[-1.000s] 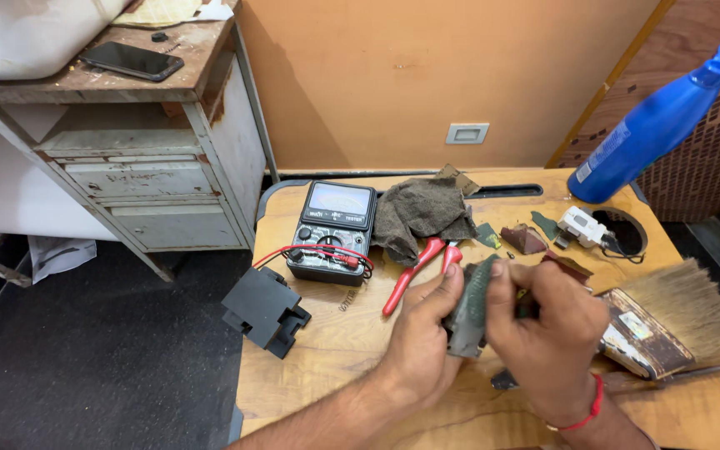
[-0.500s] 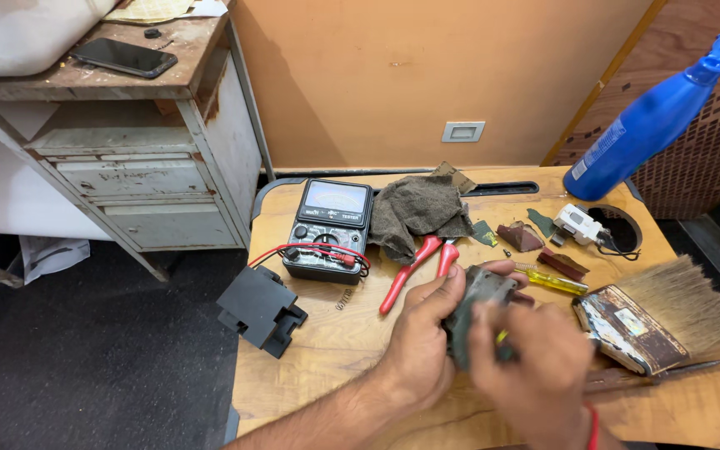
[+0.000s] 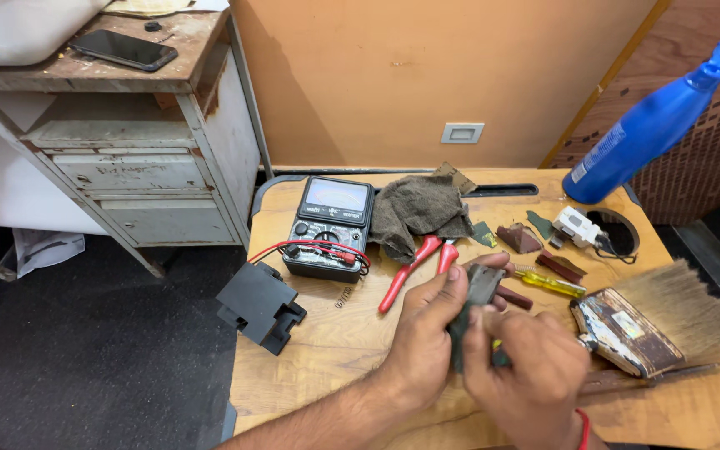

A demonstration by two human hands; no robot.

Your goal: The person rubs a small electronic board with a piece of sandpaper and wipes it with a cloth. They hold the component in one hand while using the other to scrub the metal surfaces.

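My left hand (image 3: 428, 333) grips a small dark grey flat part (image 3: 478, 293) upright over the wooden table (image 3: 327, 358). My right hand (image 3: 531, 379) is closed against the lower side of the same part, with a bit of yellow-green tool showing between the fingers. Most of the part is hidden by both hands. Red-handled pliers (image 3: 414, 267) lie just beyond my left hand, and a yellow-handled screwdriver (image 3: 547, 283) lies to the right of the part.
A black multimeter (image 3: 327, 225) with red leads, a grey rag (image 3: 418, 212), a black plastic block (image 3: 260, 307) at the left edge, a wide paintbrush (image 3: 656, 321), a white plug (image 3: 578, 227) and a blue spray bottle (image 3: 647, 129) surround the hands. A metal cabinet (image 3: 127, 158) with a phone (image 3: 122, 50) stands left.
My right hand has slid from the right of the part to below it, toward me. The left hand keeps its grip and the part now stands more upright.
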